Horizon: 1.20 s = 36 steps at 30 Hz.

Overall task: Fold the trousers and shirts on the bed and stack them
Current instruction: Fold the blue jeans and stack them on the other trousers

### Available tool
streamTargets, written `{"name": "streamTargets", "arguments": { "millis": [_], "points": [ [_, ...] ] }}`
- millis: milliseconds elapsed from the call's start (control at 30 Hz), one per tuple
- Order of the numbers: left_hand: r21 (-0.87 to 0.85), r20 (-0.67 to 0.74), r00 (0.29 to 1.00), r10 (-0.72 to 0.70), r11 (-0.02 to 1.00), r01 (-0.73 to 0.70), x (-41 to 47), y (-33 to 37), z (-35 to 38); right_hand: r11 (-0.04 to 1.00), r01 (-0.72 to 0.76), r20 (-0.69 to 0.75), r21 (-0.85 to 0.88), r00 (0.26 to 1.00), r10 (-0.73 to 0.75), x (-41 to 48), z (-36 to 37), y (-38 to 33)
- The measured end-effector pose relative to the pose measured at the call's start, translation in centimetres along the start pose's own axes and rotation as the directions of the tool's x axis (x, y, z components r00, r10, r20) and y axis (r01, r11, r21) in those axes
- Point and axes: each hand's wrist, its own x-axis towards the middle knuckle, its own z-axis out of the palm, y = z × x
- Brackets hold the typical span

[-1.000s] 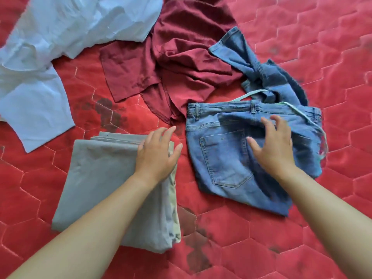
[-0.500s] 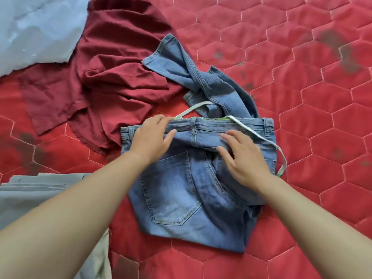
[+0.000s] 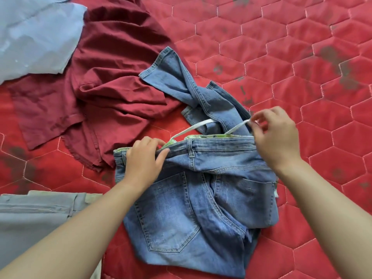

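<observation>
Blue jeans (image 3: 181, 214) lie in the middle of the bed, back pockets up, their legs twisted away behind the waistband. My left hand (image 3: 144, 161) grips the left part of the waistband, thumb on top. My right hand (image 3: 275, 135) pinches a white drawstring (image 3: 237, 127) that loops out of the waistband and lifts it slightly. A crumpled maroon shirt (image 3: 108, 85) lies to the upper left, partly under one jeans leg. Grey folded trousers (image 3: 38, 216) sit at the lower left, partly under my left forearm.
A pale blue shirt (image 3: 34, 35) is spread at the top left corner, overlapping the maroon one. The red quilted bedcover (image 3: 302, 57) with hexagon stitching and dark stains stretches to the right and far side.
My left hand left the grey folded trousers and took hold of the jeans waistband. My right hand rose from the jeans' seat to pinch the white drawstring. The view shifted right.
</observation>
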Motion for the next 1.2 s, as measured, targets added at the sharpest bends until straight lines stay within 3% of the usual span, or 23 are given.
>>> {"name": "streamTargets", "arguments": {
  "millis": [67,133,267,400,533,667,900,1067,1200],
  "points": [
    [-0.041,-0.037,0.999,0.006,0.999,-0.007,-0.7,-0.2,0.1,0.993,0.113,0.024,0.036,0.993,-0.114,1.9,0.3,-1.8],
    [-0.055,-0.067,0.998,0.003,0.998,-0.006,-1.2,-0.5,0.4,0.978,0.198,0.150,0.062,0.967,-0.205,2.4,1.5,-2.8],
    [-0.064,-0.097,0.995,0.007,0.998,-0.014,-1.7,-0.7,0.9,0.996,0.044,0.307,0.073,0.949,-0.065,-0.3,2.8,-0.3],
    [0.019,-0.053,0.997,0.054,0.998,-0.053,-1.7,-1.3,0.7,0.982,0.033,0.423,-0.187,0.905,0.050,-2.9,2.8,2.9],
    [0.153,0.028,0.997,0.073,0.985,-0.076,-1.5,-2.8,-0.4,0.962,0.025,0.325,-0.271,0.943,0.066,-3.6,2.4,3.2],
    [0.305,0.064,0.993,0.097,0.946,-0.112,-1.5,-3.8,-1.8,0.978,0.032,0.228,-0.204,0.974,0.016,-4.3,1.2,3.4],
    [0.216,0.036,0.993,0.112,0.969,-0.117,-4.2,-1.9,-6.3,0.998,-0.053,0.242,0.040,0.969,0.042,-7.2,-3.3,1.9],
    [0.189,0.030,0.993,0.117,0.974,-0.121,-9.7,4.1,-15.7,0.970,-0.130,0.181,0.208,0.979,0.092,-10.1,-13.2,-1.6],
    [0.147,0.008,0.988,0.155,0.977,-0.155,-15.0,9.8,-25.7,0.954,-0.111,0.094,0.279,0.992,0.088,-11.3,-24.9,-5.5]
  ]
}}
